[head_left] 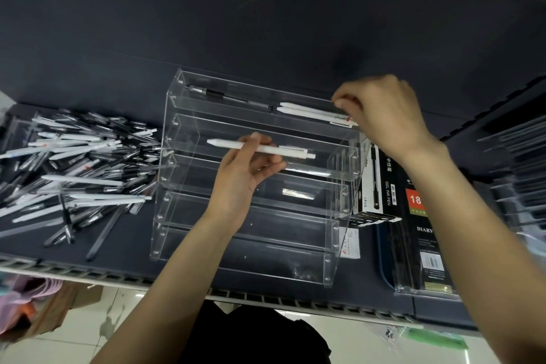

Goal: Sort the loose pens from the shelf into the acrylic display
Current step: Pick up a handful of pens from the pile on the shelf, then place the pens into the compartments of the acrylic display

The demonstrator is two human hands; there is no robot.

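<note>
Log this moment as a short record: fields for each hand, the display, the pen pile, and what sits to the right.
left hand: holds a white pen level over the second tier
right hand: fingers curled at the right end of the white pens in the top tier
acrylic display: stepped tiers; top tier also holds a black pen
loose pens: heaped on the shelf, left of the display
gel ink pen box: right of the display
</note>
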